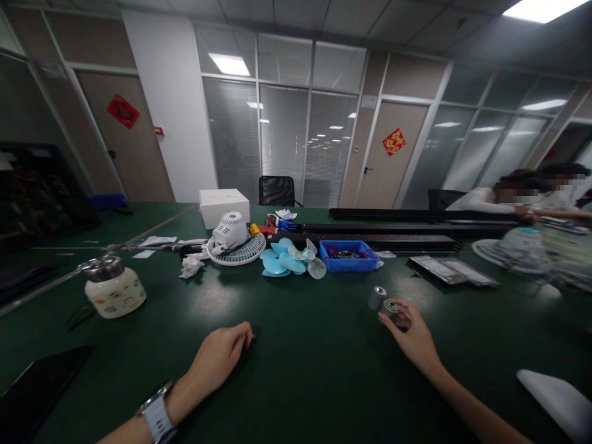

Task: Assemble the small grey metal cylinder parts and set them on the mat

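Note:
My right hand (411,336) has thumb and fingers wrapped round a small metal cylinder (391,308) with a shiny top, on or just over the green table. Right beside it, to the left, a second metal cylinder (377,298) stands upright on the table. My left hand (222,354), with a watch (158,414) on its wrist, rests near the table's middle with fingers curled together. A tiny dark bit shows at those fingertips, too small to name; the palm is hidden.
Across the table lie a white fan part (234,240), light-blue fan blades (284,258), a blue bin (349,258) with wires and long black rails (393,242). A cream jar (115,295) stands left, a white object (555,394) lies right. People (490,197) sit far right.

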Demonstrator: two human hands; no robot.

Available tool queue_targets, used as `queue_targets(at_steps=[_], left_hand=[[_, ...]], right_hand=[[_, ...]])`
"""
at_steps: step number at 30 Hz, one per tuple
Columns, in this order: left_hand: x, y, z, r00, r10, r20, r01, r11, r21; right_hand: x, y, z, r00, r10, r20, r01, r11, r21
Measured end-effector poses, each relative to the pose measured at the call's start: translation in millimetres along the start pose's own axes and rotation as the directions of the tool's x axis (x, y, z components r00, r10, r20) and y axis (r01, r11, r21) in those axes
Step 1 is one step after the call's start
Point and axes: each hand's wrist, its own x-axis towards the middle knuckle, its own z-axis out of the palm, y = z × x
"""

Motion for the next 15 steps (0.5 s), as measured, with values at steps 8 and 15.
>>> queue_targets(at_steps=[8, 15], left_hand=[[-0.8, 2.6, -2.4, 0.999, -0.037, -0.038, 0.036, 0.998, -0.044], [-0.3, -0.9, -2.1, 0.982, -0.136, -0.13, 0.132, 0.991, -0.033]], right_hand=[[-34.7, -53.7, 15.1, 0.862, -0.496, -0.103, 0.444, 0.838, -0.318], [-64.2, -134.7, 112.7, 0.66, -0.383, 0.647, 0.505, 0.863, -0.004]])
